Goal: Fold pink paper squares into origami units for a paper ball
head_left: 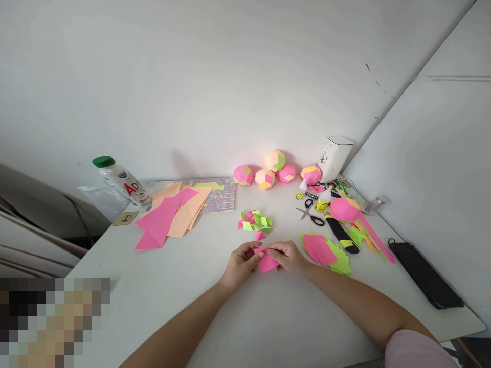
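Observation:
A small piece of pink paper point(269, 264) is held up between both hands above the front of the table. My left hand point(245, 259) pinches its left edge between thumb and fingers. On the other side my right hand point(287, 255) grips the upper right edge, thumb on top. Just beyond the hands lies a cluster of folded green and pink paper pieces point(261, 221), with a pink folded piece point(260, 235) at its near side. To the right of my right hand rests a stack of pink paper pieces point(321, 249) over green ones point(338, 258).
Paper balls point(265, 179) line the wall. Scissors point(311, 213), glue bottles point(323, 199), a black-and-yellow cutter point(342, 234) and a black phone point(425, 273) lie right. Large pink and orange sheets point(158, 220), a booklet point(226, 197) and a green-capped bottle point(125, 181) are left.

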The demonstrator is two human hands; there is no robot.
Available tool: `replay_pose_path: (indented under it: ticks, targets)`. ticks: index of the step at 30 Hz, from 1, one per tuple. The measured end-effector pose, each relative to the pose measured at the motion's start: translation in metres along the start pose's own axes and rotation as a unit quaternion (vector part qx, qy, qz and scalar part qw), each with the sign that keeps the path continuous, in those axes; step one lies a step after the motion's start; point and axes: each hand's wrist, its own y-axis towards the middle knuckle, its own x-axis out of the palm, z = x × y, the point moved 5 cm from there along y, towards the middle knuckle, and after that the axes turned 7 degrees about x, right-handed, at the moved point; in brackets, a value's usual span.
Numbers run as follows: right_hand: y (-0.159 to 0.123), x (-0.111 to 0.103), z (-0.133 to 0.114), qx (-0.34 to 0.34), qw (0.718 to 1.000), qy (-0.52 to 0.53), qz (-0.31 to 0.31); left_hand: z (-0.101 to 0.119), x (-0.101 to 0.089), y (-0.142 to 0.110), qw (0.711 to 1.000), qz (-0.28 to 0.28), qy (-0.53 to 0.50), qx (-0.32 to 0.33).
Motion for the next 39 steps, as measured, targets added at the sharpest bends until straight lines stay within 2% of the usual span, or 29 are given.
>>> replay_pose_path:
  ticks: [5,10,13,19,26,39]
  targets:
    - [-0.002,0.001,-0.007,-0.019,0.999,-0.033,0.016,0.0,0.001,0.001,1.0,-0.029,0.005,-0.006]
    - [-0.003,0.0,-0.019,-0.099,0.987,-0.105,0.075,-0.001,0.001,0.001,1.0,-0.026,-0.001,0.005]
    - [-0.003,-0.003,-0.02,-0.125,0.981,-0.104,0.103,-0.003,0.0,0.002,1.0,-0.02,-0.004,0.01]
    - [-0.001,0.003,-0.002,-0.057,0.998,-0.026,0.023,-0.003,0.0,0.002,1.0,-0.018,-0.003,0.02]
    - [-0.003,0.002,-0.006,-0.07,0.997,-0.025,0.03,-0.003,-0.001,0.001,1.0,-0.008,0.002,0.009]
    - [-0.001,0.001,0.003,-0.028,1.0,-0.001,-0.005,-0.002,0.0,0.001,1.0,-0.002,-0.011,0.01]
